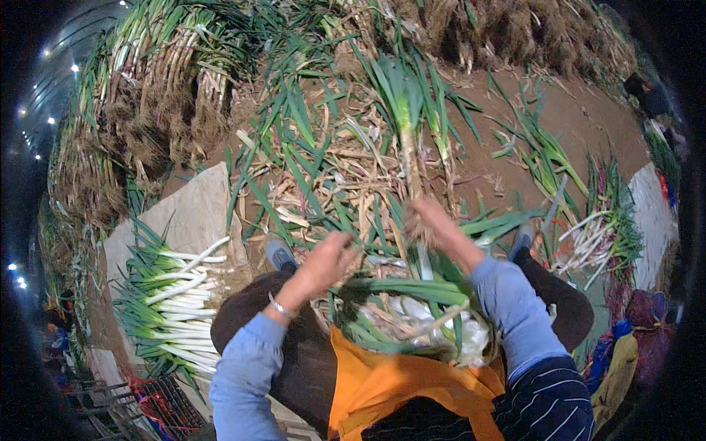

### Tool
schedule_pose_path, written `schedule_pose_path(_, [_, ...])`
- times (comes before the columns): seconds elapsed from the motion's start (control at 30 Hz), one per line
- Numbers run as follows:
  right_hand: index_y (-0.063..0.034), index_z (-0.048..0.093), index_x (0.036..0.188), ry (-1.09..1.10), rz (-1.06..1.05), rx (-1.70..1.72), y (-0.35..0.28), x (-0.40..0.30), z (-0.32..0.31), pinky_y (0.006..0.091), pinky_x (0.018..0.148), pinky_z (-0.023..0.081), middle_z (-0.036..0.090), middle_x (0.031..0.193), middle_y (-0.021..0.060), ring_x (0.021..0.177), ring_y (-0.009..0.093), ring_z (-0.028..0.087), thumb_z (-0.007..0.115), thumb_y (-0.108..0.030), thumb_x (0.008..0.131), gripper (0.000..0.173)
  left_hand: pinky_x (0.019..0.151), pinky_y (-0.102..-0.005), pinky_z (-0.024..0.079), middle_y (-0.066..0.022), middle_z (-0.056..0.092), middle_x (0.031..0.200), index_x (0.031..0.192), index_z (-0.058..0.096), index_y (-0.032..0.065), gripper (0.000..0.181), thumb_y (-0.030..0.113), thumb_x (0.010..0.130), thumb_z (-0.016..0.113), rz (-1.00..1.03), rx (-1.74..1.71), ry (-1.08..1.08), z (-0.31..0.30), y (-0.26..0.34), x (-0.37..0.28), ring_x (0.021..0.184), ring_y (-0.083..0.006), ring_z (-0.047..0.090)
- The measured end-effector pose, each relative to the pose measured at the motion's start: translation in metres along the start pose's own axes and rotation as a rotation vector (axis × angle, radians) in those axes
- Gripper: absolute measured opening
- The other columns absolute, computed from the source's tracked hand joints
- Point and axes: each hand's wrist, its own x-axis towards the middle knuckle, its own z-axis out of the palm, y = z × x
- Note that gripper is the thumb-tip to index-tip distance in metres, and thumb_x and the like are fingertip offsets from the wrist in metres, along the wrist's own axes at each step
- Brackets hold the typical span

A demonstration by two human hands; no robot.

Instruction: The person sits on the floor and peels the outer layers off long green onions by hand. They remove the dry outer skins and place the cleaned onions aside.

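Held near its root end in my right hand (427, 220) is an unpeeled green onion (409, 149), its green leaves pointing away from me. My left hand (325, 264), with a bracelet at the wrist, is half curled to the left of it; whether it holds anything cannot be told. Below both hands, between my legs, lie leaf trimmings (408, 325) and crumpled clear plastic above an orange cloth (364, 380). Peeled green onions with white stalks (185, 314) lie in a row on a pale sheet (187, 198) to my left.
Large heaps of unpeeled green onions with brown roots (160, 110) stand at the far left and far right. Dry husks and cut leaves (342, 171) litter the soil ahead. On the right are a bundle of white-stalked onions (598, 237) and coloured sacks (645, 331).
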Motion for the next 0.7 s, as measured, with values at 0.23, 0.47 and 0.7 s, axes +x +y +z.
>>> schedule_pose_path(0.23, [0.0023,0.038,0.135,-0.109,0.128,-0.211,0.072,-0.196,0.024,0.0347,0.09,0.046,0.055,0.116,0.0145,0.104,0.023,0.055,0.058,-0.025,0.086,0.06,0.072,-0.0313,0.047,-0.0068,0.06,0.097,0.123,0.053,0.0004,0.046,0.039,0.099,0.046,-0.221,-0.618,0.254,0.006,0.01,0.041,0.085,-0.0158,0.058])
schedule_pose_path(0.47, [0.0059,0.029,0.139,-0.151,-0.163,-0.644,0.1,-0.268,0.02,0.0415,0.096,0.042,0.052,0.123,0.0307,0.112,0.041,0.053,0.058,-0.026,0.086,0.069,0.065,-0.0286,0.049,-0.0028,0.061,0.096,0.111,0.053,0.0073,0.036,0.04,0.096,0.054,-0.141,-1.211,0.467,-0.018,0.049,0.04,0.077,-0.0142,0.059])
schedule_pose_path(0.7, [0.0052,0.036,0.131,-0.006,-0.164,-0.79,0.111,-0.243,0.009,0.0454,0.087,0.046,0.055,0.111,0.0336,0.104,0.044,0.057,0.062,-0.025,0.087,0.06,0.072,-0.0385,0.049,-0.0025,0.059,0.095,0.107,0.057,0.0089,0.04,0.045,0.09,0.062,-0.111,-1.384,0.428,-0.051,0.071,-0.012,0.087,-0.016,0.057])
